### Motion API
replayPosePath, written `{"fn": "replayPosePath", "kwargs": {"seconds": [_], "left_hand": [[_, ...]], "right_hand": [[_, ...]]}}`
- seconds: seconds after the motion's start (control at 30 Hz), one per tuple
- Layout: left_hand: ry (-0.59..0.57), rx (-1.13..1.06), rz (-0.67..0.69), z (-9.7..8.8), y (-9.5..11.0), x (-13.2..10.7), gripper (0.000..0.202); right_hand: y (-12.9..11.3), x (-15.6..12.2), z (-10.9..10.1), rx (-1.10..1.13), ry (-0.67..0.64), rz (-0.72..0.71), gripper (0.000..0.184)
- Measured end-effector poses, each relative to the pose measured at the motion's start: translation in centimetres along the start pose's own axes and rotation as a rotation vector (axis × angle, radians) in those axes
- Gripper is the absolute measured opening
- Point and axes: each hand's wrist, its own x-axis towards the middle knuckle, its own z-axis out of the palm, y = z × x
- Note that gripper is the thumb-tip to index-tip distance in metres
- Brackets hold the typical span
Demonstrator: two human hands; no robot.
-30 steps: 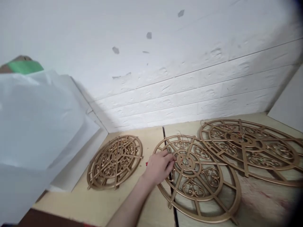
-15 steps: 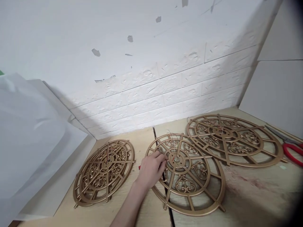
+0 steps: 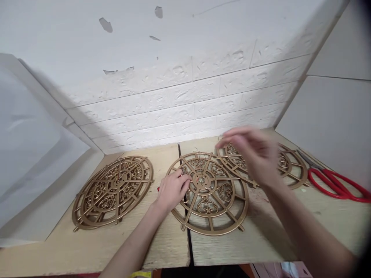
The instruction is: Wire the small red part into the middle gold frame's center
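Observation:
My left hand (image 3: 173, 188) rests on the left side of the middle gold openwork disc (image 3: 210, 220), its fingers curled together near the hub. A bit of red (image 3: 158, 189) shows behind this hand; what the fingers grip is mostly hidden. Thin wires (image 3: 199, 158) rise from the disc's hub, which has small holes. In the air above the right-hand gold disc (image 3: 298, 170) is my right hand (image 3: 255, 152), blurred by motion. Its fingers look loosely stretched, with nothing visible in them.
More gold discs (image 3: 116, 210) lie stacked at the left, with wires at their centre. Red-handled scissors (image 3: 333, 185) lie at the right. White sheeting (image 3: 34, 150) stands at the left, a brick-patterned wall (image 3: 171, 112) behind. A dark gap (image 3: 189, 247) splits the tabletop.
My right hand has come into view from the right, over the right-hand disc. My left hand stays at the middle disc. The view has shifted, bringing the table's front edge into sight.

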Motion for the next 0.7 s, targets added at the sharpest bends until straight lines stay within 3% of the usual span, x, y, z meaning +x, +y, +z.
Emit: {"fn": "replayPosePath", "kwargs": {"seconds": [0.07,0.13,0.23,0.37,0.47,0.6,0.7], "left_hand": [[0.017,-0.002,0.016,-0.1,0.3,-0.2,0.030],[0.028,-0.007,0.049,-0.2,0.6,-0.3,0.032],[0.046,0.023,0.102,-0.2,1.3,-0.4,0.037],[0.039,0.097,0.198,0.2,2.3,0.0,0.032],[0.003,0.152,0.250,0.0,2.9,0.6,0.026],[0.004,0.131,0.220,-0.8,3.1,1.4,0.025],[0.073,0.028,0.100,-0.9,2.6,1.7,0.025]], "right_hand": [[1.8,-0.8,0.4,-0.125,-0.184,0.128,0.026],[3.7,-1.8,1.0,-0.335,-0.454,0.238,0.026],[5.4,-3.2,2.1,-0.493,-0.581,0.234,0.030],[5.7,-4.1,3.5,-0.542,-0.599,0.164,0.024],[5.8,-4.1,4.0,-0.417,-0.577,0.162,0.015],[6.1,-3.9,3.8,-0.140,-0.525,0.300,0.011],[6.1,-3.9,3.6,0.072,-0.452,0.464,0.017]]}}
